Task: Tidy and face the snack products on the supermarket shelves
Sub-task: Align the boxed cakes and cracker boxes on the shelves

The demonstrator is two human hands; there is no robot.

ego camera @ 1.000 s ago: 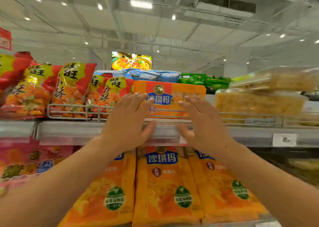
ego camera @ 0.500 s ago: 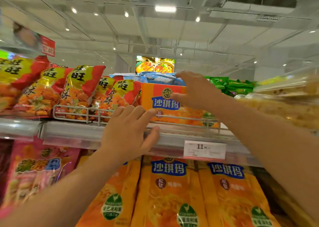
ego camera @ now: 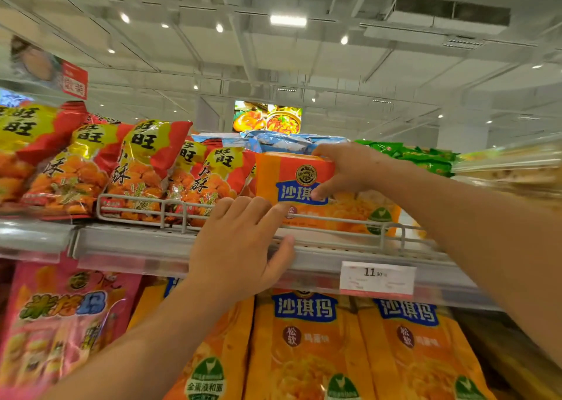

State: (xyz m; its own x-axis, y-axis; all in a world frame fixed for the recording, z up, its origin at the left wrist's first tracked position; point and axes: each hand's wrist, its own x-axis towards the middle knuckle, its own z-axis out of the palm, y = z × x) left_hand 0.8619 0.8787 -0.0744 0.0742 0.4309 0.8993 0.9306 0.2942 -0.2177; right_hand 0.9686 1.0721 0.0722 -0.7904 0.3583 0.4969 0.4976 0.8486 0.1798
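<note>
Reaching up off the rail (ego camera: pixel 304 217), my right hand (ego camera: pixel 343 168) has just taken the orange pack (ego camera: pixel 307 186) behind that rail, its grip pinching the pack's top edge. My left hand (ego camera: pixel 240 247), fingers spread, stays on the rail. Facing that pack can start.

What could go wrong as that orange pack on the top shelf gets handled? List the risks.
1. The right hand grips only the top corner of the orange pack; it may slip or tip over the wire rail.
2. Blue packets lie right behind the pack's top edge; pulling it could drag them off.
3. The red-and-yellow bags lean beside it and may slump into the gap.
4. The left hand rests on the shelf edge, not supporting the pack.
</note>
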